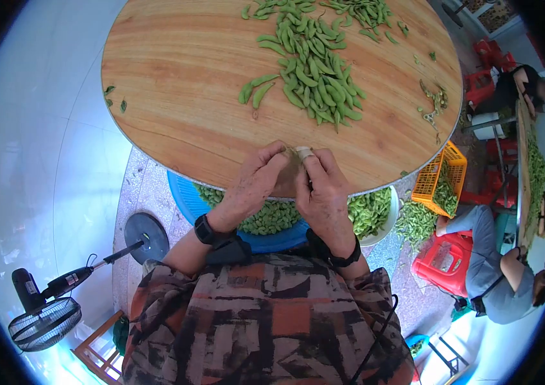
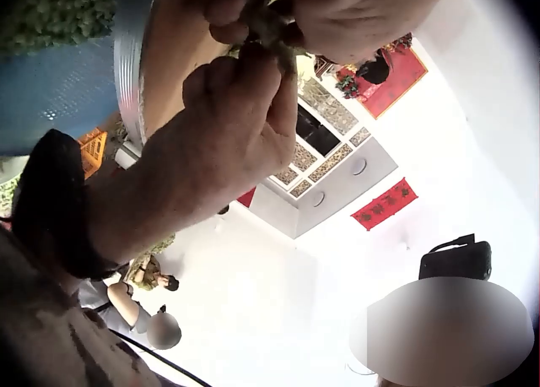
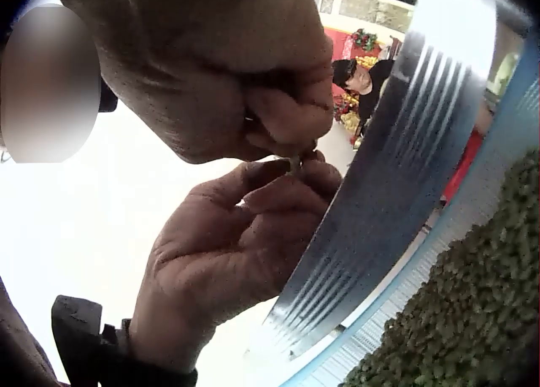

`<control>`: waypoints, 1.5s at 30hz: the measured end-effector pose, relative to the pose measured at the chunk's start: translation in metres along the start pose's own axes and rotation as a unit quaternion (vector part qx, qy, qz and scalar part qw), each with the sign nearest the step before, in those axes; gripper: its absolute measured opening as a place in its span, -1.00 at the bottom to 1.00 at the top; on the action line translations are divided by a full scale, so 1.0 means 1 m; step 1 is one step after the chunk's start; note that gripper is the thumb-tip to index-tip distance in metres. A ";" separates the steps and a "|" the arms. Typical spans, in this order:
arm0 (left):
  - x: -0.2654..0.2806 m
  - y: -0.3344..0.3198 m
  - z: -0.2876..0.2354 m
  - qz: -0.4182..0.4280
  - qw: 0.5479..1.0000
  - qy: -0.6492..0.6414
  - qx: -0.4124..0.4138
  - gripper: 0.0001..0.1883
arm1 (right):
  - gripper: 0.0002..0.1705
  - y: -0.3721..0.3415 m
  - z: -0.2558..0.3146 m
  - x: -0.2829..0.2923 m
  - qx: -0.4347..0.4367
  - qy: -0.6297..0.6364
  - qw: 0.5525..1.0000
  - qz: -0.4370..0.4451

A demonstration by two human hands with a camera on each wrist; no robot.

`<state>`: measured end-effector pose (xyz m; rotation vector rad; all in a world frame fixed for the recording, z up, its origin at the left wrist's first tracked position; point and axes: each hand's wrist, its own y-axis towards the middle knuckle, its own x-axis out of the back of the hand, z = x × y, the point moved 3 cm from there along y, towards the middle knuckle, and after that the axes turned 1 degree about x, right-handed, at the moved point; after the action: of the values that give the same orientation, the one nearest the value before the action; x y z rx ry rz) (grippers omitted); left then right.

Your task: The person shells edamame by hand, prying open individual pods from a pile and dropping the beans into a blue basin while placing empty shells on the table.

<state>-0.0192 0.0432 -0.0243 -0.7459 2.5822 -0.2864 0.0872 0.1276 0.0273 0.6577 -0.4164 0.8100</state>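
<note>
Left hand (image 1: 253, 183): fingers curled, grasping a small green piece (image 3: 294, 164) between thumb and fingers; dark watch at the wrist. Right hand (image 1: 326, 196): fingers curled, pinching the same piece, fingertips close to the left hand's; black band at the wrist. Small green piece: between both hands, above the near edge of the table (image 1: 176, 96); largely covered by fingers, exact form too small to tell. Pod heap (image 1: 317, 70): green, plump, running from the table's far edge toward its middle, a few pods just beside it on the left. Withered scraps (image 1: 438, 101): near the right edge. Leaf bits (image 1: 123, 106): near the left edge. Blue basin (image 1: 183, 196): below the near edge, holding green beans (image 1: 272, 218). White bowl (image 1: 389, 224): right of the basin, green contents.
</note>
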 end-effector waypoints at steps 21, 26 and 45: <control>-0.018 -0.006 0.001 0.068 0.967 -0.246 0.016 -0.72 | -0.78 0.003 -0.013 -0.001 -0.041 0.073 0.995 -0.054; -0.013 -0.010 -0.002 0.065 0.983 -0.171 0.020 -0.70 | -0.76 0.004 -0.016 0.002 -0.048 0.088 0.995 -0.022; -0.007 -0.013 -0.025 0.149 0.984 0.085 0.057 -0.70 | -0.59 0.003 -0.033 -0.001 -0.165 0.274 0.947 0.030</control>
<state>-0.0197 0.0386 0.0047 -0.2991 2.7616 -0.4130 0.0872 0.1514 0.0038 0.0928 -0.0581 0.9159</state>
